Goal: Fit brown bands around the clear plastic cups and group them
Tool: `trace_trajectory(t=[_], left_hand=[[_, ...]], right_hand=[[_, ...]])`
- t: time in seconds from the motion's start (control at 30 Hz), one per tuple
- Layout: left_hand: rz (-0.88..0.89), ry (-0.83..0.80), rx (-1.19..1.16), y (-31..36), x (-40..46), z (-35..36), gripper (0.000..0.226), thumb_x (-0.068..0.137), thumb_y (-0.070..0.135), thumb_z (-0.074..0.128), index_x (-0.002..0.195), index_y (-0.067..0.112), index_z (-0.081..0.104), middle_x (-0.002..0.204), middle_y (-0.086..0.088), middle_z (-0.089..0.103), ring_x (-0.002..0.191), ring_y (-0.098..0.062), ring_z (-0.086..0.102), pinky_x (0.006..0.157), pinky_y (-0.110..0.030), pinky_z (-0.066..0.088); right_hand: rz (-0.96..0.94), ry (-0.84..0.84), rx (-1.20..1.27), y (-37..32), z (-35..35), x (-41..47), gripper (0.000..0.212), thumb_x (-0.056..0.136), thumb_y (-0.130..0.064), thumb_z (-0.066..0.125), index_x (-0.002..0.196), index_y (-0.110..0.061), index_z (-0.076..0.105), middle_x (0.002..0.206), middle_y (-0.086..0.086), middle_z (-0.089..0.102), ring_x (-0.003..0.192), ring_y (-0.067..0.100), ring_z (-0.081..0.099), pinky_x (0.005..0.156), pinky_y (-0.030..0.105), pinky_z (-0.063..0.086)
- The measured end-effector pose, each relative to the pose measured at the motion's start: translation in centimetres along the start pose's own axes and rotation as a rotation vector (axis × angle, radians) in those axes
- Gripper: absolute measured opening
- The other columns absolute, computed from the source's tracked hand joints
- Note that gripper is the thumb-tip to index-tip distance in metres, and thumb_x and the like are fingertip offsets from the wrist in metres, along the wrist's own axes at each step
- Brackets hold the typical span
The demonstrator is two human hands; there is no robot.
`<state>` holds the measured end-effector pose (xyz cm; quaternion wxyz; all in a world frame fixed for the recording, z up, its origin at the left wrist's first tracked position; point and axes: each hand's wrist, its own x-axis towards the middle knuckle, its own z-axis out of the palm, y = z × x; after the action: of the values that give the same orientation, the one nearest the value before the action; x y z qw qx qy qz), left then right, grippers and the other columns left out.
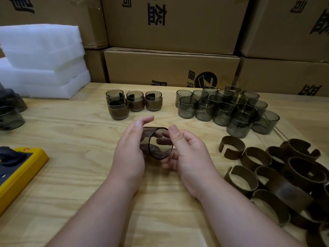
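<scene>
Ahead of you, cardboard boxes [170, 25] stack up as a wall along the far edge of the wooden surface [74, 132], black print on their faces. Off to your far left sits a pile of white foam sheets [42, 59], resting on the surface just in front of those boxes. Down at your near left, a yellow device [21, 173] lies at the edge, a small red light glowing on top, something dark on it.
</scene>
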<state>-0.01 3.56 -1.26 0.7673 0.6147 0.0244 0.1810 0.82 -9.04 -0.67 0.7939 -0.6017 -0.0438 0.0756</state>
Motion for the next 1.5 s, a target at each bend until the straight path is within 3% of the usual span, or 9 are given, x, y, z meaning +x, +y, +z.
trace_trajectory(t=[0.1, 0.23, 0.47, 0.7, 0.87, 0.97, 1.13, 1.37, 1.5], left_hand=[[-0.061, 0.048, -0.094, -0.1, 0.3, -0.2, 0.043, 0.109, 0.043, 0.037, 0.097, 0.03, 0.077, 0.096, -0.01, 0.078, 0.078, -0.026, 0.074, 0.07, -0.04, 0.056], [-0.148, 0.127, -0.207, -0.2, 0.9, -0.3, 0.045, 0.111, 0.042, 0.035, 0.111, 0.013, 0.07, 0.095, -0.013, 0.078, 0.07, -0.027, 0.07, 0.057, -0.034, 0.055], [-0.163, 0.211, -0.229, -0.2, 1.3, -0.1, 0.044, 0.109, 0.044, 0.038, 0.107, 0.014, 0.069, 0.088, -0.009, 0.078, 0.072, -0.025, 0.073, 0.061, -0.038, 0.057], [-0.004, 0.141, 0.099, -0.6, 0.8, 0.0, 0.035, 0.111, 0.036, 0.037, 0.103, 0.028, 0.07, 0.088, 0.011, 0.078, 0.073, -0.005, 0.076, 0.053, -0.017, 0.054], [0.012, -0.001, 0.166, -0.3, 0.1, 0.4, 0.036, 0.11, 0.04, 0.038, 0.095, 0.039, 0.07, 0.093, 0.005, 0.078, 0.072, -0.011, 0.074, 0.052, -0.022, 0.054], [0.052, -0.062, 0.163, 0.0, -0.4, 0.5, 0.033, 0.111, 0.037, 0.036, 0.106, 0.026, 0.067, 0.087, 0.013, 0.075, 0.061, -0.004, 0.069, 0.047, -0.018, 0.05], [-0.085, -0.269, -0.037, -0.2, -0.6, 0.7, 0.032, 0.085, 0.026, 0.046, 0.108, 0.034, 0.067, 0.089, 0.005, 0.074, 0.064, -0.014, 0.067, 0.047, -0.03, 0.05], [-0.036, -0.197, 0.04, -0.9, -0.8, 1.1, 0.039, 0.082, 0.026, 0.059, 0.119, 0.039, 0.063, 0.084, 0.014, 0.069, 0.061, -0.001, 0.063, 0.045, -0.018, 0.047], [0.031, -0.073, 0.099, -0.8, -0.5, 1.0, 0.041, 0.079, 0.04, 0.069, 0.119, 0.048, 0.063, 0.103, 0.004, 0.07, 0.072, -0.005, 0.067, 0.049, -0.02, 0.05]], right_hand=[[0.001, -0.006, -0.002, 0.1, 0.1, 0.0, 0.039, 0.085, -0.051, 0.068, 0.101, -0.015, 0.073, 0.099, 0.007, 0.078, 0.054, 0.016, 0.061, 0.049, 0.029, 0.052], [-0.042, -0.053, -0.046, 0.3, 0.2, -0.1, 0.014, 0.1, -0.027, 0.064, 0.106, -0.018, 0.074, 0.094, 0.01, 0.077, 0.056, 0.015, 0.062, 0.049, 0.026, 0.052], [-0.06, -0.13, -0.115, 0.5, 0.2, -0.3, 0.031, 0.093, -0.013, 0.074, 0.123, -0.018, 0.068, 0.112, 0.004, 0.074, 0.066, 0.012, 0.065, 0.055, 0.025, 0.052], [-0.052, -0.08, -0.139, 0.7, 0.3, -0.1, 0.053, 0.069, -0.03, 0.091, 0.112, -0.021, 0.062, 0.105, -0.005, 0.074, 0.072, 0.01, 0.07, 0.055, 0.026, 0.053], [-0.05, 0.001, -0.095, 0.8, 0.2, 0.2, 0.07, 0.052, -0.06, 0.085, 0.098, -0.015, 0.057, 0.087, 0.003, 0.068, 0.056, 0.013, 0.064, 0.048, 0.027, 0.051], [-0.031, 0.046, -0.098, 0.7, 0.1, 0.2, 0.081, 0.062, -0.077, 0.076, 0.102, -0.009, 0.056, 0.073, 0.002, 0.069, 0.053, 0.017, 0.063, 0.046, 0.029, 0.05], [0.022, 0.095, -0.027, 0.8, 0.2, 0.2, 0.053, 0.088, -0.069, 0.049, 0.106, -0.021, 0.064, 0.087, 0.006, 0.075, 0.061, 0.022, 0.067, 0.048, 0.031, 0.049], [-0.044, -0.098, -0.146, 0.8, 0.4, -0.4, 0.054, 0.088, -0.068, 0.035, 0.138, -0.047, 0.041, 0.102, -0.024, 0.074, 0.093, 0.007, 0.074, 0.073, 0.037, 0.061], [-0.026, -0.138, -0.112, 1.0, 0.3, -0.3, 0.066, 0.088, -0.066, 0.041, 0.151, -0.056, 0.024, 0.108, -0.021, 0.075, 0.106, 0.01, 0.072, 0.093, 0.048, 0.059]])
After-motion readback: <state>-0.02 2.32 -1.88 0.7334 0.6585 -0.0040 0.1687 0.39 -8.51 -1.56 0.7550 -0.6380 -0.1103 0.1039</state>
